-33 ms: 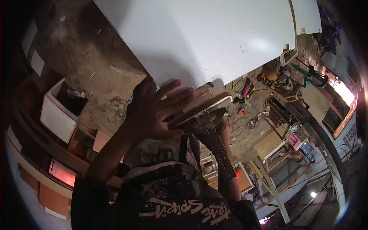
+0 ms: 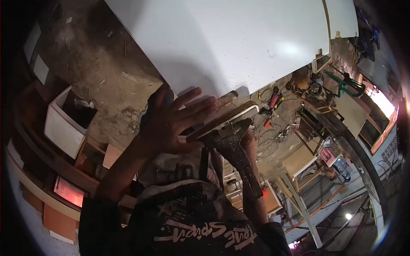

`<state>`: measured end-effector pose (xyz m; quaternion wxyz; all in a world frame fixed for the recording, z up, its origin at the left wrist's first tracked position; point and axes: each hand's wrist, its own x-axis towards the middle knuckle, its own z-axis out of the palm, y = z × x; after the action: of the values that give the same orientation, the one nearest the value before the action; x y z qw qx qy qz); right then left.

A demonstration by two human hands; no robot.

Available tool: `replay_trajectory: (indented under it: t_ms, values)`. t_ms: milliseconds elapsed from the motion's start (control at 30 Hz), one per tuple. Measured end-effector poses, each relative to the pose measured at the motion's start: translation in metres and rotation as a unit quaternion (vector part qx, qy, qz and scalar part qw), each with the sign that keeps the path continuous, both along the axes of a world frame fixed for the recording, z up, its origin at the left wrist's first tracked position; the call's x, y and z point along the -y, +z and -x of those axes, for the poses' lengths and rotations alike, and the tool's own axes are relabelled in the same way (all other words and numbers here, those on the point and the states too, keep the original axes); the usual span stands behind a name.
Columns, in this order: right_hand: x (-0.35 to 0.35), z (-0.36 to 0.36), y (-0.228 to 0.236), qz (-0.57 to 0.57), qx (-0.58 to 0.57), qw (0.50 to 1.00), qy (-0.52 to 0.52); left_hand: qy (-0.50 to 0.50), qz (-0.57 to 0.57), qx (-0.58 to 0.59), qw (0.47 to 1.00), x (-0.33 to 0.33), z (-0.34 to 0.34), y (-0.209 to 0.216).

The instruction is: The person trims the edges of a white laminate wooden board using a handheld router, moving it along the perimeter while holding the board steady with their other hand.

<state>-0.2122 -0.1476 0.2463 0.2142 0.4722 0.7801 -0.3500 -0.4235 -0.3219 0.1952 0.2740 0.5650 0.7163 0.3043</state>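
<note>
The left forearm (image 2: 121,168) slants up from the lower left, ending in a left hand (image 2: 181,123) held open, fingers (image 2: 195,109) extended and spread toward the upper right, thumb (image 2: 190,147) apart below. The right forearm (image 2: 255,209) rises nearly upright; the right hand (image 2: 250,145) is mostly hidden, its finger pose unclear.

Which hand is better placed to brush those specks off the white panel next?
Probably the left hand: its fingers spread toward the white panel, while the right hand appears to hold the dark tool.
</note>
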Motion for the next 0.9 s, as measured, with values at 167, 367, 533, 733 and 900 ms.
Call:
replay_trajectory:
  t_ms: [167, 367, 533, 733, 900]
  values:
    - [-0.011, -0.043, -0.036, 0.007, -0.01, 0.999, -0.046, 0.008, -0.003, -0.006, 1.0, 0.009, -0.004, -0.005]
    - [-0.008, 0.017, 0.002, -0.042, 0.018, 0.999, 0.016, 0.02, -0.039, 0.017, 0.999, 0.014, -0.004, -0.011]
    - [0.0, 0.049, 0.024, 0.001, 0.021, 1.0, 0.006, 0.035, -0.049, 0.039, 0.997, 0.023, -0.003, -0.013]
    - [0.002, 0.054, 0.026, 0.022, 0.06, 0.998, 0.008, 0.035, -0.042, 0.054, 0.997, 0.024, -0.002, -0.013]
    - [0.006, 0.047, 0.024, 0.007, 0.039, 0.999, 0.026, 0.023, -0.047, 0.02, 0.998, 0.025, -0.002, -0.017]
